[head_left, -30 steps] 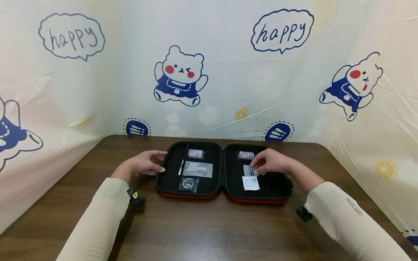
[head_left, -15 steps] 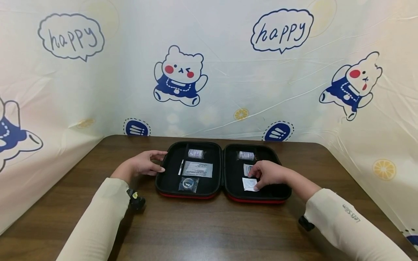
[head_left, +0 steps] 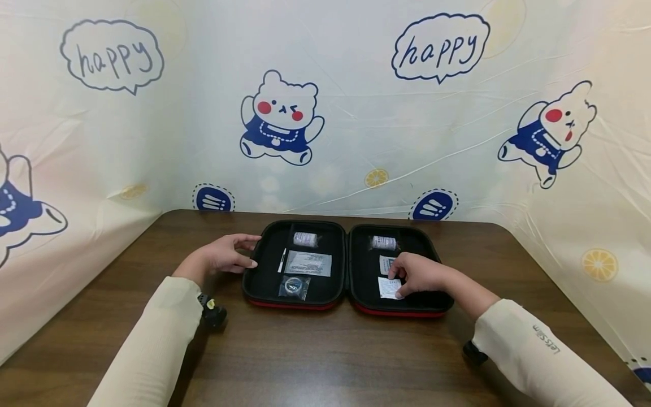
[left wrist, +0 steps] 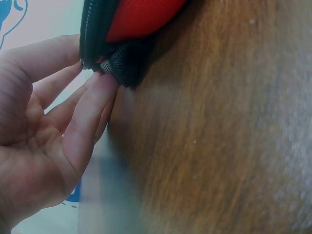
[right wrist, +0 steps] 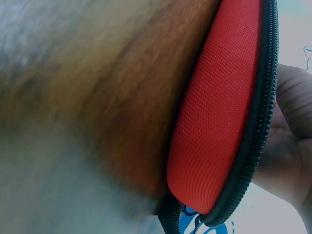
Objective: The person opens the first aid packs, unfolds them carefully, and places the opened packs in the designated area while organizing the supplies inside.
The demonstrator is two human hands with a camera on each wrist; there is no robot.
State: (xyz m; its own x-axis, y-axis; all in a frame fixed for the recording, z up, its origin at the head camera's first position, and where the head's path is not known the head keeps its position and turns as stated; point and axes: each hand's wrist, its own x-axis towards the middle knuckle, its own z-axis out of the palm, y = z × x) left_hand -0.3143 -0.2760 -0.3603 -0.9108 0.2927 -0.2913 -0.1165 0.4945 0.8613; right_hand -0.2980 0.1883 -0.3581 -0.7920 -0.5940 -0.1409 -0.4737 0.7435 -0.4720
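A black-lined case with a red shell (head_left: 315,307) lies unfolded on the table. My left hand (head_left: 221,254) grips its left edge, with the fingertips on the zipper rim (left wrist: 88,36) in the left wrist view. Inside the right half, the thumb and index finger of my right hand (head_left: 422,273) pinch a small white printed packet (head_left: 388,287) by its right side. Just behind it lies a similar packet (head_left: 385,263), partly covered by my fingers. The case wall hides those fingertips in the right wrist view, where part of the right hand (right wrist: 292,141) shows.
In the left half lie a wrapped white roll (head_left: 305,239), a flat printed pouch (head_left: 308,263), a thin white stick (head_left: 281,261) and a clear bag with a ring-shaped item (head_left: 294,287). A second wrapped roll (head_left: 383,243) is in the right half. The wooden table (head_left: 330,362) extends in front.
My right hand has moved from the rear packet toward me, onto the front packet. Over the last half second it has barely shifted. My left hand stays at the case edge.
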